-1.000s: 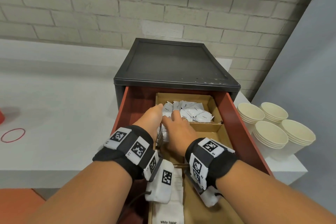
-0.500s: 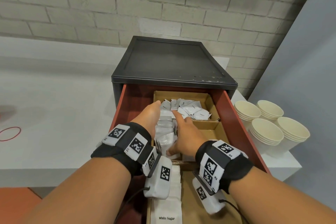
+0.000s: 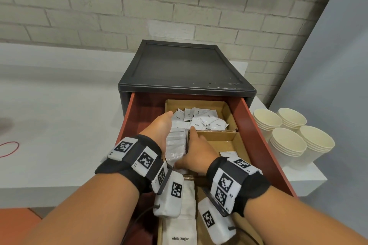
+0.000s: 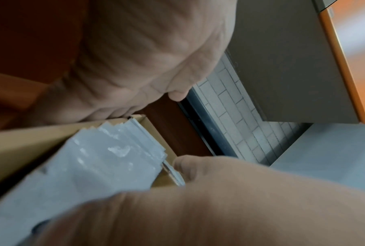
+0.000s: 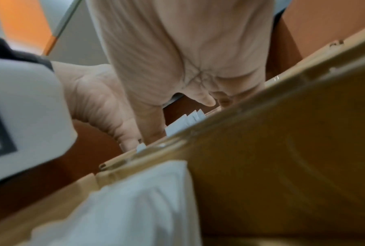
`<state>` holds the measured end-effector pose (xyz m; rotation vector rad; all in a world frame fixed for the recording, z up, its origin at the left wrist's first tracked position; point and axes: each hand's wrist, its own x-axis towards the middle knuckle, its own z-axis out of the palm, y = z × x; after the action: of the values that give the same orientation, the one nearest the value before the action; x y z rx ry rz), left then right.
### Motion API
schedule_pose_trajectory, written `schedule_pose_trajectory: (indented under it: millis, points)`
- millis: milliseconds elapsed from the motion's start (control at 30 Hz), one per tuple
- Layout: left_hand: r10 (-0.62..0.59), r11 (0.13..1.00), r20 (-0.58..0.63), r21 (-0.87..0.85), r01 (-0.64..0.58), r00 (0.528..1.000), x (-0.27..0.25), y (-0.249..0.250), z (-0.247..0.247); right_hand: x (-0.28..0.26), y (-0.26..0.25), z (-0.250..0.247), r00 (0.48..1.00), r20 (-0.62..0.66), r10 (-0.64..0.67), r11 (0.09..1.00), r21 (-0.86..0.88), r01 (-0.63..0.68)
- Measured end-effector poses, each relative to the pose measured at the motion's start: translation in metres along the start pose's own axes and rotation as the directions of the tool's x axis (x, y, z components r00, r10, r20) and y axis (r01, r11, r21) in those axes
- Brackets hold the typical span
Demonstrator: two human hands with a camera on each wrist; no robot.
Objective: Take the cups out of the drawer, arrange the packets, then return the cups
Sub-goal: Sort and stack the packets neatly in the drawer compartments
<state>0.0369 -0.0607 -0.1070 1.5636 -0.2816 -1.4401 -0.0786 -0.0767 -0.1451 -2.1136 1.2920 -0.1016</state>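
Past a brown cardboard divider (image 5: 282, 133), the right hand (image 5: 177, 50) reaches down among upright white packets (image 5: 185, 123). The left hand (image 5: 101, 99) meets them from the other side. A blurred white packet (image 5: 135, 199) fills the foreground.

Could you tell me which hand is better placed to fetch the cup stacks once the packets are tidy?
Right, probably. The cup stacks stand on the counter beyond the drawer's right side, nearer the right hand. The left hand would have to cross over.
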Motion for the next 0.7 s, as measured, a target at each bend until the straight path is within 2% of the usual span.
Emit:
schedule_pose_trajectory:
  millis: [100,233,367,433,500,600,700]
  points:
    - [-0.010,1.000,-0.014,0.014,0.010,1.000,0.002,-0.001,0.000,0.002,0.002,0.007,0.999,-0.019,0.041,0.997,-0.066,-0.042]
    - [-0.007,1.000,0.013,0.000,0.007,1.000,0.003,0.000,0.000,0.012,-0.003,0.028,0.999,-0.047,0.013,0.981,-0.192,-0.021]
    - [-0.009,1.000,-0.011,0.005,0.009,1.000,0.006,-0.001,0.002,0.004,-0.008,0.015,0.999,-0.016,-0.050,0.987,-0.156,0.047]
    - [-0.004,1.000,0.000,-0.014,0.004,1.000,0.007,-0.001,0.002,-0.005,-0.007,0.007,0.997,-0.029,-0.071,0.995,-0.067,0.069]
    - [-0.005,0.999,0.027,-0.042,0.006,1.000,0.009,-0.001,0.000,-0.014,-0.010,0.001,0.996,0.012,-0.085,0.996,-0.027,0.085]
    - [-0.030,0.996,0.105,-0.076,0.038,0.994,0.013,-0.002,-0.004,-0.020,-0.012,-0.023,0.998,0.064,0.003,1.000,0.023,-0.005]
    - [-0.025,0.999,0.070,-0.019,0.026,0.997,0.014,-0.001,-0.005,-0.023,-0.007,-0.056,0.994,0.037,0.106,0.984,-0.148,-0.100]
